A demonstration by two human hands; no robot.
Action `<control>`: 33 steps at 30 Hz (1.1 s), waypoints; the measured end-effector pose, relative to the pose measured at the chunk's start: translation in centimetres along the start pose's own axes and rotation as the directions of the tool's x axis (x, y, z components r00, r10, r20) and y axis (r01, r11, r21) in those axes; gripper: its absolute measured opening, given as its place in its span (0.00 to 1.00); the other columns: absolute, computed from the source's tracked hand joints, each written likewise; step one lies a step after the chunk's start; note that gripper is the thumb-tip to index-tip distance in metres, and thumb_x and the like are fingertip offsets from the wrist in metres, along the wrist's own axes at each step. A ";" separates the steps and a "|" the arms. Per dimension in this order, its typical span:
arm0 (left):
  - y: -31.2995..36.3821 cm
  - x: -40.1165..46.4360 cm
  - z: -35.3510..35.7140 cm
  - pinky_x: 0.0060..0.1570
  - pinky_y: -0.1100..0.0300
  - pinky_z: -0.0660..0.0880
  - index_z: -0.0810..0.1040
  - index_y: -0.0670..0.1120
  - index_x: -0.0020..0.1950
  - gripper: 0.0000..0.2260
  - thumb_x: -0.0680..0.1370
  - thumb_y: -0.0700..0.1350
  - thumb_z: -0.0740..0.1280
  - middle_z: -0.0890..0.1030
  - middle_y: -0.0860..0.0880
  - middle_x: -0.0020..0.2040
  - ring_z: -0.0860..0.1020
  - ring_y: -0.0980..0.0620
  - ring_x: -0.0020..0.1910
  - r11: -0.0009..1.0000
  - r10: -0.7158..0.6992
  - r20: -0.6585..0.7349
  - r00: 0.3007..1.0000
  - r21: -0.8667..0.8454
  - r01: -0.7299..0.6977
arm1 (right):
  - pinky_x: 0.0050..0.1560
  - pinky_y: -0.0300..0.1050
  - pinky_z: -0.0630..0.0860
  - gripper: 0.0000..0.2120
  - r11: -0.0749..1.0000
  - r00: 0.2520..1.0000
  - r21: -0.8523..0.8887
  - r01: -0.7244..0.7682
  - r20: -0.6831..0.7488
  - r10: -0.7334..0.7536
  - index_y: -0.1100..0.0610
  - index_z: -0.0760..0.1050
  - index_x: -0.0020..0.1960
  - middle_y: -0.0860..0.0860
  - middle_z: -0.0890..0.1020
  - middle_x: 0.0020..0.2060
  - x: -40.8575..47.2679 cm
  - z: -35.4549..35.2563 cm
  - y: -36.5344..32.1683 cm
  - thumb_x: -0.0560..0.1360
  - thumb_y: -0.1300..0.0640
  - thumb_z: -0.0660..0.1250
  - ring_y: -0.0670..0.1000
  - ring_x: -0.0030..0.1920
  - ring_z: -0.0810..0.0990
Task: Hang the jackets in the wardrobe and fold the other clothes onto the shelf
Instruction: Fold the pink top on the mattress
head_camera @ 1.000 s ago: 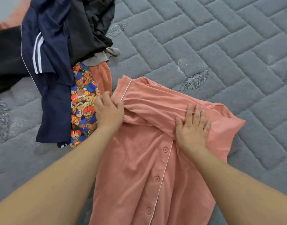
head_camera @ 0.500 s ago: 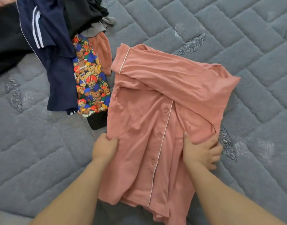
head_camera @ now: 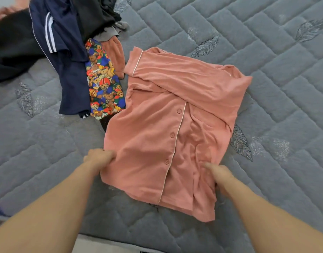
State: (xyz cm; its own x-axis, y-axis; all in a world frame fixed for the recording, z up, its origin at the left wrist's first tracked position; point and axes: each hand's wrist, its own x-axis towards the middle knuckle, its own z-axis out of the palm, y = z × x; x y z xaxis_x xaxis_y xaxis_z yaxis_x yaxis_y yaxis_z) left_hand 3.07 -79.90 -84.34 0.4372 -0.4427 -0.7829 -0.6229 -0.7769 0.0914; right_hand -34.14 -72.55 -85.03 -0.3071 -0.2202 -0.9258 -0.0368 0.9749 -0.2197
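Observation:
A salmon-pink buttoned shirt (head_camera: 157,128) with white piping lies front up on the grey quilted mattress (head_camera: 266,52). Its top part and sleeves are folded across it. My left hand (head_camera: 99,157) grips the shirt's left edge low down, fingers curled into the cloth. My right hand (head_camera: 218,173) holds the shirt's lower right side, with fingers tucked at the fabric's edge. The hem hangs toward the mattress's near edge.
A heap of clothes lies at the upper left: a navy garment with white stripes (head_camera: 65,61), black clothing (head_camera: 14,48), dark grey cloth (head_camera: 96,17), a bear-print piece (head_camera: 104,84) and another salmon piece (head_camera: 115,53). The mattress's near edge (head_camera: 109,241) runs along the bottom.
Both hands slid from the folded top of the shirt down to its lower sides. The view shifted, so the shirt lies further from me.

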 end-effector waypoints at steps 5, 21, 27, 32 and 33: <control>0.7 -2.6 0.1 0.48 0.51 0.74 0.78 0.36 0.56 0.17 0.74 0.48 0.69 0.80 0.37 0.54 0.78 0.38 0.51 0.967 -0.006 -0.079 0.997 -0.256 -0.015 | 0.46 0.46 0.78 0.19 0.974 0.904 -0.179 -0.140 0.379 0.199 0.59 0.78 0.59 0.58 0.85 0.50 -3.6 1.5 0.7 0.69 0.56 0.73 0.55 0.47 0.83; 26.5 -6.5 -11.2 0.46 0.47 0.81 0.73 0.42 0.44 0.09 0.81 0.43 0.57 0.80 0.42 0.44 0.81 0.45 0.42 0.238 0.331 0.107 0.937 -0.971 0.027 | 0.69 0.60 0.69 0.27 0.174 0.978 0.980 0.095 -0.059 -0.202 0.64 0.68 0.70 0.63 0.75 0.62 -2.4 -13.1 -23.2 0.83 0.45 0.48 0.63 0.64 0.75; 29.6 1.0 -4.4 0.71 0.44 0.66 0.59 0.41 0.76 0.32 0.77 0.50 0.65 0.66 0.38 0.74 0.67 0.38 0.72 0.908 0.162 -0.220 0.962 -0.348 -0.233 | 0.67 0.56 0.72 0.34 0.831 0.866 0.376 0.411 -0.444 -0.228 0.60 0.64 0.73 0.59 0.72 0.69 4.3 -10.8 -25.7 0.73 0.48 0.69 0.59 0.64 0.75; 28.0 5.1 -0.9 0.71 0.44 0.58 0.59 0.42 0.76 0.35 0.75 0.60 0.60 0.62 0.40 0.74 0.60 0.39 0.73 0.996 0.089 -0.423 0.902 0.050 -0.075 | 0.66 0.56 0.72 0.47 0.949 0.906 0.190 0.252 -0.390 -0.162 0.58 0.67 0.70 0.58 0.73 0.67 8.6 -8.2 -23.9 0.58 0.37 0.75 0.60 0.65 0.75; 27.5 5.6 -0.9 0.70 0.43 0.59 0.60 0.42 0.75 0.34 0.76 0.60 0.59 0.63 0.39 0.73 0.61 0.37 0.72 0.996 0.085 -0.463 0.882 0.062 -0.064 | 0.64 0.56 0.74 0.46 0.935 0.900 0.212 0.283 -0.397 -0.182 0.59 0.67 0.69 0.57 0.75 0.65 8.7 -7.5 -23.5 0.59 0.38 0.77 0.60 0.62 0.76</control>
State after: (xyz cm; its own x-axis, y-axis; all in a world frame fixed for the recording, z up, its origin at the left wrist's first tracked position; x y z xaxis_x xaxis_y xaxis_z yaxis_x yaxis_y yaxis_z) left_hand -11.05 -104.11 -85.67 0.6330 -0.6640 -0.3980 -0.6884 -0.7180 0.1030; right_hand -43.11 -97.14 -85.59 -0.6469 -0.3622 -0.6710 0.0806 0.8425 -0.5326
